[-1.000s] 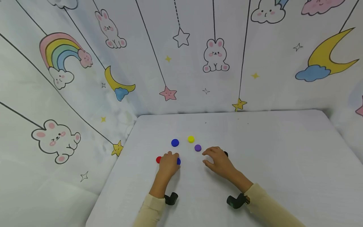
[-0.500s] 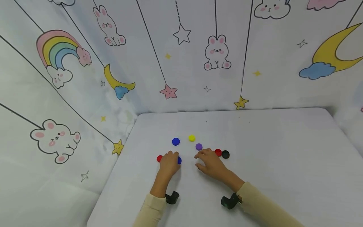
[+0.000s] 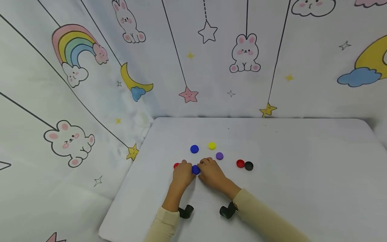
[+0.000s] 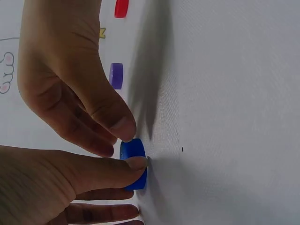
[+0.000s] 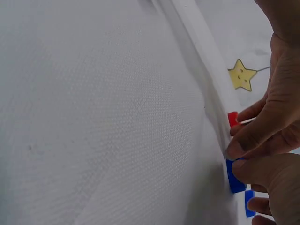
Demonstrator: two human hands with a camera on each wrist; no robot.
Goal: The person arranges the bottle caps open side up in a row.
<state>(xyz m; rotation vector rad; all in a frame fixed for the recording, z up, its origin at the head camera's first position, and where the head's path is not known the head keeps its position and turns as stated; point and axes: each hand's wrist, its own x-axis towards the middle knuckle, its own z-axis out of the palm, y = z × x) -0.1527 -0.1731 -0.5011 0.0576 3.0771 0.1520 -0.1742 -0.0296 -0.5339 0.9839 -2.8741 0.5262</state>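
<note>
One blue disc (image 3: 196, 170) sits on the tabletop (image 3: 302, 174). I observe the left hand (image 3: 182, 174) pinching its left side; the right hand (image 3: 212, 173) meets its right edge, fingers bent, though whether it grips I cannot tell. A red disc (image 3: 176, 165) shows beside the left hand, partly covered; a purple disc (image 3: 219, 156) lies just beyond the right hand.
</note>
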